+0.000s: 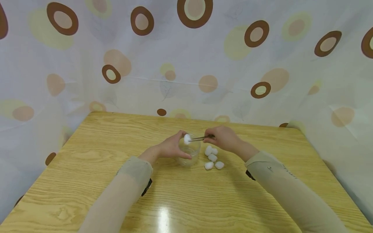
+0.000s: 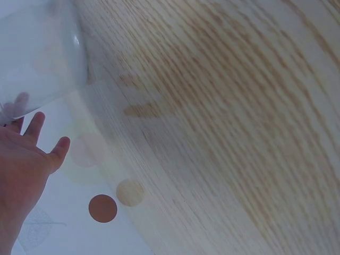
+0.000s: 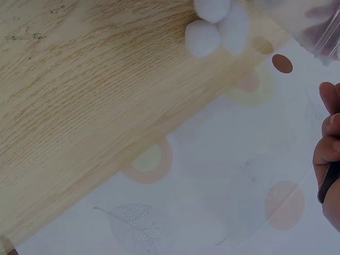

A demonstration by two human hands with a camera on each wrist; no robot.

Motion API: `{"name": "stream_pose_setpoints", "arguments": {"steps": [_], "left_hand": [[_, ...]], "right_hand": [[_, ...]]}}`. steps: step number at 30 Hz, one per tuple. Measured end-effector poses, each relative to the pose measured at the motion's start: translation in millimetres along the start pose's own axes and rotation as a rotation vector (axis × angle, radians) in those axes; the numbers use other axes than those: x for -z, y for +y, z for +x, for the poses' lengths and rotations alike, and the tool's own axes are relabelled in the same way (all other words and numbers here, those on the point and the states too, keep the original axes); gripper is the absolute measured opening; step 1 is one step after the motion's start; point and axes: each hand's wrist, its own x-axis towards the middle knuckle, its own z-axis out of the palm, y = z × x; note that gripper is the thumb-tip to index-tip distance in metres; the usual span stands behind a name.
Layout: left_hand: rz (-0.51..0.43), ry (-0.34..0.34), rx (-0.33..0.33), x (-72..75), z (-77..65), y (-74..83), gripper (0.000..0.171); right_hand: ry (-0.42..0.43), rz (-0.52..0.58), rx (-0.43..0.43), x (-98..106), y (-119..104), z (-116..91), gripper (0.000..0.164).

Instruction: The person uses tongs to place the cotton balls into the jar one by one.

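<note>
My left hand (image 1: 169,147) holds a clear glass jar (image 1: 193,154) from its left side, thumb near me and fingers on the far side. In the left wrist view the jar (image 2: 48,53) looks transparent, and only part of the left hand (image 2: 24,159) shows. With my right hand (image 1: 222,139) I grip tweezers (image 1: 198,138), whose tips pinch a white cotton ball (image 1: 187,139) at the jar's mouth. Several more cotton balls (image 1: 212,157) lie on the table to the jar's right. The right wrist view shows the tweezers' dark end (image 3: 330,179) in the right hand (image 3: 330,143).
The wood-grained table (image 1: 180,197) spreads around both hands. A pale curtain (image 1: 186,55) with brown and peach ovals hangs behind the table and along its sides.
</note>
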Motion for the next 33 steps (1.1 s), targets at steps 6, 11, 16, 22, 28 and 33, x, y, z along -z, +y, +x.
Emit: {"name": "stream_pose_setpoints", "arguments": {"steps": [6, 11, 16, 22, 28, 33], "left_hand": [[0.002, 0.008, 0.001, -1.4, -0.3, 0.7, 0.084], [-0.004, 0.007, -0.005, -2.5, 1.3, 0.2, 0.083], [-0.004, 0.006, 0.005, -2.5, 1.0, 1.2, 0.085], [0.005, 0.006, 0.011, -1.9, 0.8, 1.6, 0.087], [0.006, 0.003, 0.005, -2.2, 0.5, 1.0, 0.089], [0.008, 0.003, -0.002, -2.6, 1.1, -0.9, 0.087]], "right_hand": [[0.017, -0.02, 0.006, 1.9, -0.3, -1.8, 0.015], [0.005, 0.018, -0.044, 7.2, -1.3, -5.4, 0.015], [0.006, 0.041, -0.082, 9.6, 4.2, -11.9, 0.017], [0.016, 0.057, -0.115, 10.8, 13.6, -22.2, 0.017], [-0.002, 0.064, -0.151, 9.9, 22.5, -32.9, 0.016], [-0.017, 0.053, -0.177, 8.7, 29.5, -41.9, 0.016]]}}
